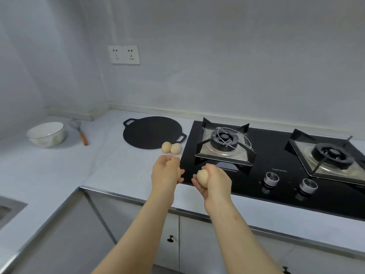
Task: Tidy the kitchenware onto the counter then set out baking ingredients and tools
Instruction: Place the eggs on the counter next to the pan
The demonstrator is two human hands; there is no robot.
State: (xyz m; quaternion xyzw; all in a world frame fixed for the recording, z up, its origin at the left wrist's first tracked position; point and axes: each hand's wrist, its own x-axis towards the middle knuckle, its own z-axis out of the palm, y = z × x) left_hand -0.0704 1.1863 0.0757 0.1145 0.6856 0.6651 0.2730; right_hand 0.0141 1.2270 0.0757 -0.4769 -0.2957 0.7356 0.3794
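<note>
My right hand holds a pale egg over the front left edge of the black stove. My left hand hovers beside it above the counter with its fingers curled; its palm faces away, so what it holds, if anything, is hidden. Two more eggs lie touching each other on the counter just beyond my left hand, against the near rim of a flat black griddle pan. At the far left stand a white bowl and a whisk with a wooden handle.
The black glass gas stove has two burners and two knobs; a wire rack lies on the left burner. A sink corner shows at the left edge. Cabinet doors sit below the counter's metal edge. A wall socket is above.
</note>
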